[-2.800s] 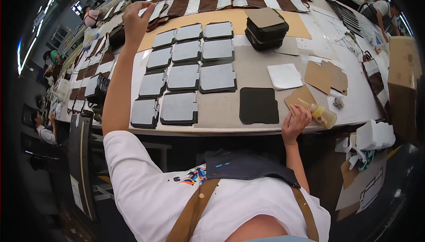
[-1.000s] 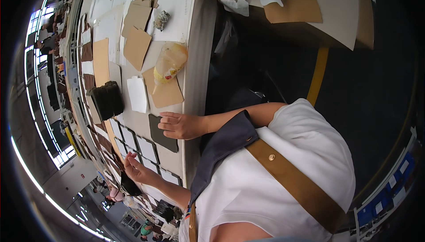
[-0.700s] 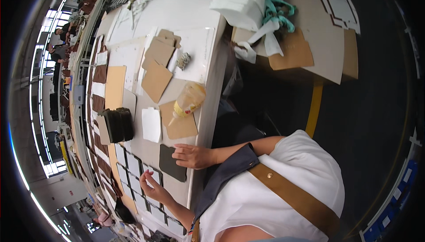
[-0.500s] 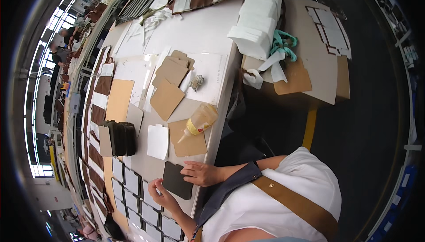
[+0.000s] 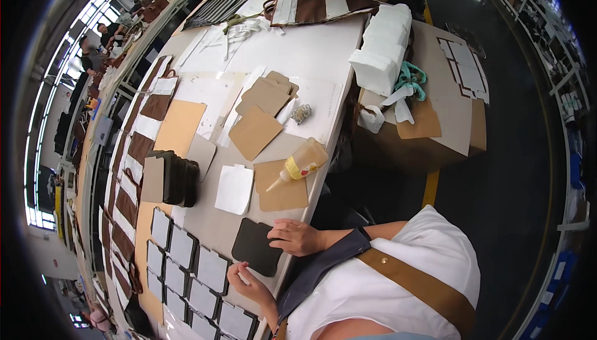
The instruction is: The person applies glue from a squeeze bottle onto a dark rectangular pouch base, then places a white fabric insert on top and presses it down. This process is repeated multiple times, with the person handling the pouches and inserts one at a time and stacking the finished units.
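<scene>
A dark, rounded-corner panel [image 5: 255, 251] lies flat near the table's front edge. My right hand [image 5: 295, 238] rests at its right edge, fingers bent over the border; the thumb is hidden. By the panel's lower left corner is my left hand [image 5: 251, 285], fingers loosely curled and somewhat apart, with nothing visible between them. Whether its fingertips touch the panel I cannot tell. Just beyond the panel lie a white card [image 5: 234, 189] and a tan card [image 5: 287, 198], on which a yellow-labelled glue bottle [image 5: 306, 161] rests on its side.
Rows of grey dark-edged panels [image 5: 204, 296] spread left of my hands. A stack of dark pieces [image 5: 180, 179] stands beyond them. Several tan cards [image 5: 255, 133] lie farther off. White foam sheets [image 5: 385, 47] and a cardboard box [image 5: 429, 144] stand to the right.
The whole view has shifted, bringing a cardboard box in at the top. My left hand has moved slightly closer beneath the panel's lower left corner. My right hand stays at the panel's edge.
</scene>
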Demonstrator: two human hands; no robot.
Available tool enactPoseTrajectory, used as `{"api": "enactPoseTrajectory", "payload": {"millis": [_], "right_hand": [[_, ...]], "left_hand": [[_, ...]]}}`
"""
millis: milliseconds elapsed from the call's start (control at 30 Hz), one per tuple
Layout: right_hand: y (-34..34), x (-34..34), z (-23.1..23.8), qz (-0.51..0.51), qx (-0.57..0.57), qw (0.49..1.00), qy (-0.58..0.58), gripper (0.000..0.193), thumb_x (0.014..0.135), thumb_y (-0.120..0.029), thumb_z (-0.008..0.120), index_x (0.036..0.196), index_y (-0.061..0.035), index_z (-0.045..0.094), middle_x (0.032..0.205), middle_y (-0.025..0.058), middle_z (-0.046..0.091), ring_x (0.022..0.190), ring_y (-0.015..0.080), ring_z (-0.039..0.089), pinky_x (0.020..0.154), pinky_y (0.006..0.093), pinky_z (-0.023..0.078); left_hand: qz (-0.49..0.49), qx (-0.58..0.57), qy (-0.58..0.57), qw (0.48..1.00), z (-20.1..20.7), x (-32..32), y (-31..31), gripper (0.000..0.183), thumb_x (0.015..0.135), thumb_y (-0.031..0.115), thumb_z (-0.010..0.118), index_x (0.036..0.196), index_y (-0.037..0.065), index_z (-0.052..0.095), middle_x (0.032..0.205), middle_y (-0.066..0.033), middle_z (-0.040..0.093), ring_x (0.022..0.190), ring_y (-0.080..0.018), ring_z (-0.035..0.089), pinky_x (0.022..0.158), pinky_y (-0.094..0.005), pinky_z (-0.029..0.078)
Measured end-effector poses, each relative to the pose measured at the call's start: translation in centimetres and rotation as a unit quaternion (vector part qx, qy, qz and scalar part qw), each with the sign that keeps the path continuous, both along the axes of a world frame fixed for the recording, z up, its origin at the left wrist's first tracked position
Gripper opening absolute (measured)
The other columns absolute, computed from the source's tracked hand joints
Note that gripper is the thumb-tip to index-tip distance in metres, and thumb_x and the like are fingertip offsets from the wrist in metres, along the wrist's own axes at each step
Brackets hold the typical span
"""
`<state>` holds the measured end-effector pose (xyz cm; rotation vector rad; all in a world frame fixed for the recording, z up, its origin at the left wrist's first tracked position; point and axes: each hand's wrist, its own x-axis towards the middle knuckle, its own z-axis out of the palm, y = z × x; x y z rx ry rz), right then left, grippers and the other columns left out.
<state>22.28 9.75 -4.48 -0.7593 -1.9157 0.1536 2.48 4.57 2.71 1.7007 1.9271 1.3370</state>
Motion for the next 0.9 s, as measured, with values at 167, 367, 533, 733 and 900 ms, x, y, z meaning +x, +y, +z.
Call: {"api": "enactPoseTrajectory", "payload": {"millis": [167, 367, 533, 733, 900], "right_hand": [[0.0, 0.7, 1.4, 0.053, -0.041, 0.997, 0.044, 0.029, 0.083, -0.007, 0.069, 0.112, -0.0087, 0.065, 0.122, 0.0074, 0.06, 0.119, 0.0315, 0.054, 0.109, 0.0454, 0.043], [4.7, 7.9, 6.7, -0.083, -0.031, 0.996, -0.013, 0.037, 0.085, -0.003, 0.066, 0.122, -0.0085, 0.06, 0.126, 0.0097, 0.059, 0.12, 0.0338, 0.052, 0.106, 0.047, 0.038], [7.2, 12.8, 9.3, -0.253, -0.054, 0.962, 0.091, 0.042, 0.087, -0.006, 0.067, 0.127, -0.0049, 0.056, 0.126, 0.0142, 0.058, 0.121, 0.0361, 0.05, 0.106, 0.0475, 0.037], [5.3, 14.8, 8.4, -0.338, -0.07, 0.938, 0.03, 0.043, 0.088, -0.01, 0.07, 0.128, -0.0054, 0.056, 0.127, 0.0144, 0.058, 0.121, 0.035, 0.05, 0.107, 0.0466, 0.035], [5.6, 15.5, 8.5, -0.339, -0.081, 0.935, -0.059, 0.027, 0.09, -0.016, 0.069, 0.115, -0.01, 0.065, 0.119, 0.0082, 0.064, 0.119, 0.0306, 0.053, 0.103, 0.0444, 0.036]], "left_hand": [[0.062, 0.032, 0.006, 0.998, -3.1, -0.3, -2.8, 0.023, 0.104, 0.013, 0.044, 0.083, 0.004, 0.047, 0.084, -0.0084, 0.047, 0.086, -0.0254, 0.047, 0.084, -0.0386, 0.039], [0.05, 0.093, 0.041, 0.994, -4.7, -0.5, -3.8, 0.029, 0.103, 0.018, 0.047, 0.077, 0.005, 0.046, 0.085, -0.0088, 0.051, 0.091, -0.0271, 0.048, 0.088, -0.0421, 0.037], [0.027, 0.128, 0.074, 0.989, -3.9, -0.6, -4.0, 0.028, 0.103, 0.021, 0.056, 0.08, 0.005, 0.053, 0.093, -0.0099, 0.057, 0.103, -0.0299, 0.05, 0.096, -0.045, 0.037], [0.058, 0.144, 0.051, 0.987, -3.4, 0.2, -3.6, 0.01, 0.1, 0.011, 0.063, 0.094, 0.003, 0.063, 0.107, -0.0119, 0.059, 0.116, -0.0308, 0.05, 0.103, -0.0447, 0.038], [0.05, 0.153, 0.049, 0.986, -3.7, -0.4, -3.9, 0.017, 0.102, 0.016, 0.06, 0.089, 0.005, 0.06, 0.11, -0.0124, 0.058, 0.12, -0.0327, 0.047, 0.105, -0.0469, 0.035]]}}
